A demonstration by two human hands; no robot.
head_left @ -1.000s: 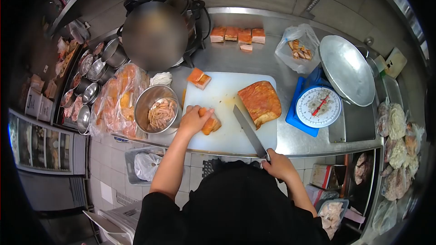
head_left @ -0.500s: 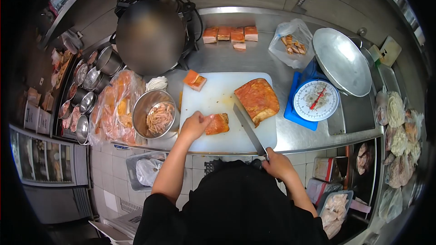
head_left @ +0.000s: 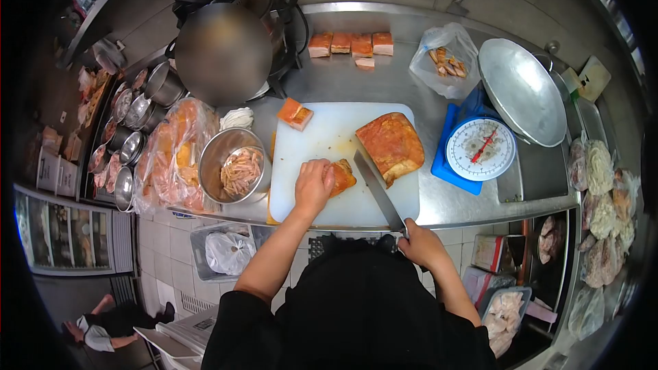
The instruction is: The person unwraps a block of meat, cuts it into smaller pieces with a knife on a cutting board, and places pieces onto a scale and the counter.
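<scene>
A person in dark clothing works at a metal counter, seen from above. The left hand is over the left part of a small browned piece of meat on a white cutting board. Its fingers are close together, a narrow shape rather than a wide spread; the hand hides part of the meat, so whether it pinches or only presses cannot be told.

The right hand is closed around the handle of a long knife, at the board's near edge. The blade slants away over the board, between the small piece and a large browned slab. Its tip is near the slab's left side; whether it touches cannot be told.

The small piece lies apart from the slab, just beside the blade — so it appears to be steadied or handled rather than cut. Another block sits at the board's far left corner.

Left of the board, a metal bowl holds pale strips. To the right stands a blue scale with a large metal pan. Beyond the board is a row of four blocks — with a smaller piece just in front. At lower left, another person is partly visible.
</scene>
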